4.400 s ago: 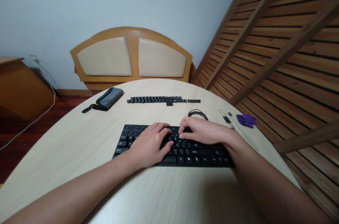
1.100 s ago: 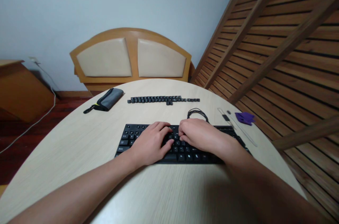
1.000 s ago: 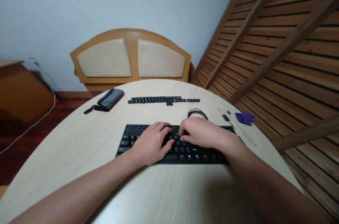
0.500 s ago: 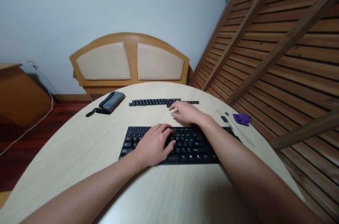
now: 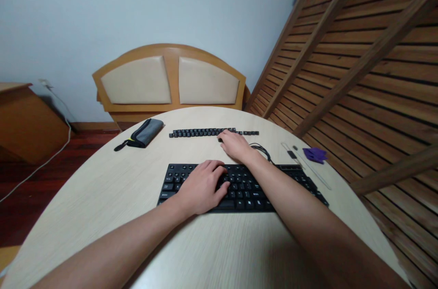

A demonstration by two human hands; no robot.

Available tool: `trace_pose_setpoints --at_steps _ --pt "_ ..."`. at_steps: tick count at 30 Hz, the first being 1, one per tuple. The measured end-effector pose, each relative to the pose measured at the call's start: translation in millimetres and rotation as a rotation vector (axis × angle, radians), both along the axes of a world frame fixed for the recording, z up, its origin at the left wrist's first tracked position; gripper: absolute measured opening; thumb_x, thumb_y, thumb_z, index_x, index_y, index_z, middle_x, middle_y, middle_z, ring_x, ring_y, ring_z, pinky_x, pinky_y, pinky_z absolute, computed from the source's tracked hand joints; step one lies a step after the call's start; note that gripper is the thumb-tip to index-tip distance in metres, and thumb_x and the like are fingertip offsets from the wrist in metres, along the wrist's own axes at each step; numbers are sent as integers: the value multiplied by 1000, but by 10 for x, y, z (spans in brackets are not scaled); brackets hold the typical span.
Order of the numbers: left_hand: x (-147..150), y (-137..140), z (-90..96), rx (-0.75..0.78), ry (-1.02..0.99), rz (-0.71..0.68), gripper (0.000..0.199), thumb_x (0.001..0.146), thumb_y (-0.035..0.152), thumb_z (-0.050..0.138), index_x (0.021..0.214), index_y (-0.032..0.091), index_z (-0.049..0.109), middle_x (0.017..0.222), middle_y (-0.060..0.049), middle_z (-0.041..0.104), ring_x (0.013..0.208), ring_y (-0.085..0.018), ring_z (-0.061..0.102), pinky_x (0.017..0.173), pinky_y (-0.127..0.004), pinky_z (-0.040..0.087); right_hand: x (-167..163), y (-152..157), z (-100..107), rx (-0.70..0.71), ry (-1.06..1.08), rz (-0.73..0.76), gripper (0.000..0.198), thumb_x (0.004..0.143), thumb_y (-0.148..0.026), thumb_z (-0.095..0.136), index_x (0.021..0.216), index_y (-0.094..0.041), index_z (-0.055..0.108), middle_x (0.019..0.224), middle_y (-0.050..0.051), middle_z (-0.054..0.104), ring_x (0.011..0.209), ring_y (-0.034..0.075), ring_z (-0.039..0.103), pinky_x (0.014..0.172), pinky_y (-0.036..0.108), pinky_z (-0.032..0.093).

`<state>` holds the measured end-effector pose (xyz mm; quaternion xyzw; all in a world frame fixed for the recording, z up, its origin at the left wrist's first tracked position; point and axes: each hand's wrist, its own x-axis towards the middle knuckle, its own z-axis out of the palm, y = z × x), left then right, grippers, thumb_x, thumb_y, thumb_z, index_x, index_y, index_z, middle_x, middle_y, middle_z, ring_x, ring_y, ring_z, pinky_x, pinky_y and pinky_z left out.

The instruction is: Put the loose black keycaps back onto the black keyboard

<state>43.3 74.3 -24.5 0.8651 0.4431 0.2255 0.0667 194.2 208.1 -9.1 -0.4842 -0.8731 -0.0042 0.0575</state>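
Observation:
A black keyboard (image 5: pixel 239 204) lies on the pale wooden table. My left hand (image 5: pixel 203 188) rests palm down on its middle, thumb and fingers spread over the keys. Beyond the keyboard, loose black keycaps (image 5: pixel 195 132) stand in rows. My right hand (image 5: pixel 234 144) reaches over the keyboard to the right part of these rows. Its thumb and fingertips close on a dark keycap (image 5: pixel 219 139), mostly covered by the fingers. My right forearm hides part of the keyboard's right side.
A grey and black zip pouch (image 5: pixel 147 133) lies at the left. On the right are a purple cloth (image 5: pixel 315 155), a wire tool with a dark handle (image 5: pixel 291 154) and a thin pale stick (image 5: pixel 316 175). The keyboard's cable (image 5: pixel 262 148) curls behind it. A slatted wooden panel (image 5: pixel 362 65) leans at right.
My right hand has moved slightly left, and its fingers have closed on a keycap at the rows. My left hand stays on the keyboard. The whole view has shifted slightly.

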Motion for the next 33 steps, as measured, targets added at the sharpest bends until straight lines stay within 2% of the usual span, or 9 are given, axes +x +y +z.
trace_pose_setpoints --at_steps 13,21,25,28,33 --pt "-2 -3 10 6 3 1 24 96 32 53 111 16 64 121 -11 63 114 -28 58 102 -47 48 363 -239 25 -11 54 21 25 93 -17 58 114 -25 70 125 4 68 113 21 63 95 31 46" --pt "-3 -3 15 -2 2 -4 25 96 32 53 112 16 63 122 -11 63 115 -27 58 103 -46 48 435 -283 33 -11 106 60 19 92 -20 61 106 -24 73 122 3 70 111 21 64 91 29 46" --pt "-6 -2 15 -3 0 -2 25 96 33 52 112 16 64 122 -11 63 115 -27 58 103 -47 48 500 -365 87 -21 149 46 21 91 -22 62 108 -23 73 116 4 73 105 22 66 88 31 47" --pt "-8 0 14 -4 0 -3 25 97 33 52 112 17 63 123 -11 63 116 -27 58 103 -47 48 599 -460 187 -116 241 58 22 90 -24 62 109 -21 74 106 6 76 96 21 68 85 30 48" --pt "-5 1 12 -1 6 -6 25 97 33 52 113 17 63 123 -10 63 116 -27 57 104 -47 47 782 -591 421 -488 311 193 21 89 -29 63 103 -19 75 96 5 77 87 20 69 79 29 50"
